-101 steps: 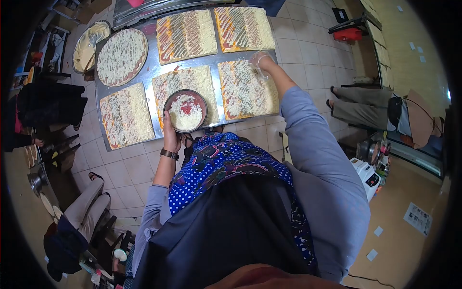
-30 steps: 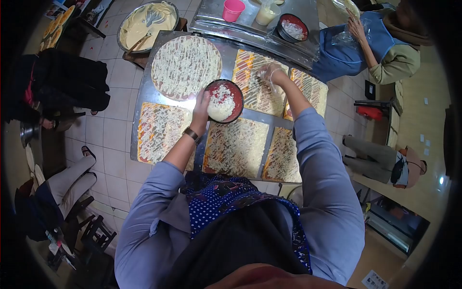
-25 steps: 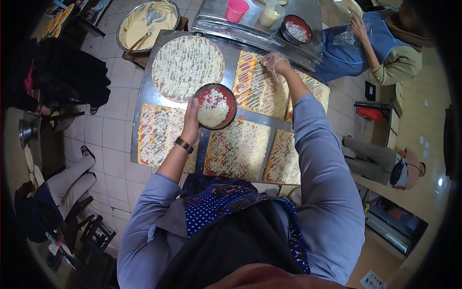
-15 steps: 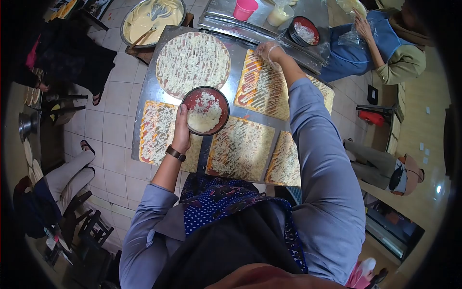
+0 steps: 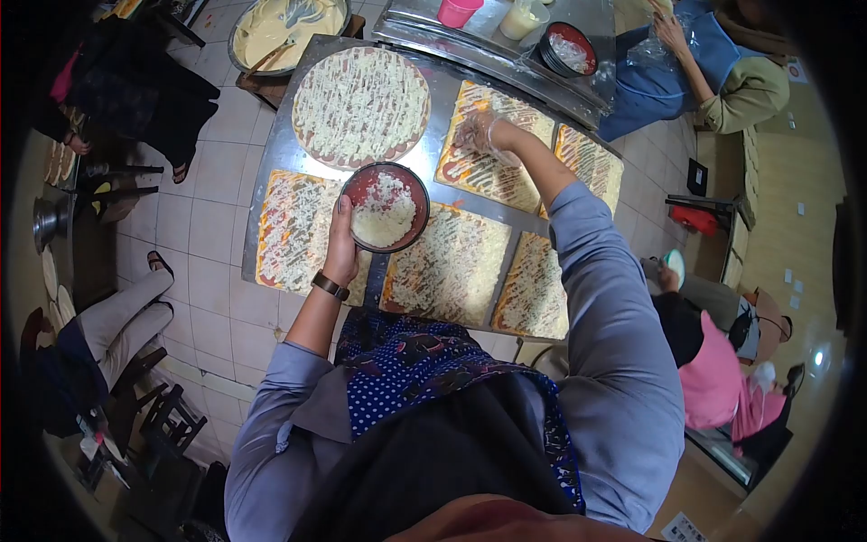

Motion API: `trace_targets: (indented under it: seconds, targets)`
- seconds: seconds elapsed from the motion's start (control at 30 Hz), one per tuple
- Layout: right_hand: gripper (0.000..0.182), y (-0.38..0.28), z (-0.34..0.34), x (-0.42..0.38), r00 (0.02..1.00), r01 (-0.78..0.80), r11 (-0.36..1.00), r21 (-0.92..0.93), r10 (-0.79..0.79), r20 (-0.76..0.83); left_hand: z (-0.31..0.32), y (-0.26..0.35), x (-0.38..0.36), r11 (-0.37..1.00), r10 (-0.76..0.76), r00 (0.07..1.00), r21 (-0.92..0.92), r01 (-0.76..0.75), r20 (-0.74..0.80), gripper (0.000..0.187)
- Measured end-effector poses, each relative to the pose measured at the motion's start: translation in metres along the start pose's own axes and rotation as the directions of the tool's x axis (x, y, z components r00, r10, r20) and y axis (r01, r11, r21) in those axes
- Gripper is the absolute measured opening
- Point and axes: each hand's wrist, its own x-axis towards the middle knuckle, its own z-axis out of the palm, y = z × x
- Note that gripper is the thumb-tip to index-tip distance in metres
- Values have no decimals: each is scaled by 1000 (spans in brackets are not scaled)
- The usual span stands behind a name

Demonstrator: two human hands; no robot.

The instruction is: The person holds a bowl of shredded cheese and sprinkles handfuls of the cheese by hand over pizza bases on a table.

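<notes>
My left hand grips the rim and side of a dark bowl with a reddish inside. White grated cheese fills its lower part. Over a rectangular pizza at the upper right is my right hand, in a clear plastic glove, fingers bent downward and drawn together. What they hold is too small to make out. That pizza carries orange and pale sauce stripes. A round pizza, covered in white shreds, lies to the left. Nearer me are another rectangular pizza and a left one, both strewn with shreds.
The pizzas lie on a metal table. Behind it, a steel counter carries a pink cup and stacked bowls. A basin of cream stands left. A person in a blue apron works at right; others are around.
My right hand has moved down and left, from the pizza's far edge to over its middle. The left hand keeps the bowl in place. A person in pink has come into view at right.
</notes>
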Motion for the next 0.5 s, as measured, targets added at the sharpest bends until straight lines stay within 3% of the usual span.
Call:
trace_targets:
  seconds: [0.07, 0.17, 0.2, 0.23, 0.3, 0.43, 0.5]
  targets:
    - [36, 2, 10, -7, 999, 27, 999, -23, -28, -21, 3, 0, -6, 999, -18, 1000, -37, 19, 12, 61]
    - [37, -2, 15, -21, 993, -88, 995, 38, 84, 88, 7, -3, -13, 996, -42, 999, -80, 44, 33, 62]
    - [37, 2, 21, -26, 998, -50, 999, 1, 50, -24, 8, -4, -15, 995, -48, 998, -84, 52, 40, 62]
    - [37, 7, 23, -29, 998, -51, 999, -1, 51, -25, 9, -5, -17, 995, -48, 998, -85, 51, 42, 62]
    - [34, 15, 24, -34, 991, -135, 964, -228, 126, -55, 12, -7, -20, 994, -65, 998, -81, 66, 12, 62]
    - [29, 40, 24, -53, 990, -142, 989, -42, 141, -24, 17, -9, -20, 996, -67, 998, -64, 68, 21, 63]
    - [29, 51, 26, -53, 968, -112, 966, -234, 53, -244, 17, -15, -17, 997, -54, 998, -44, 56, 40, 63]
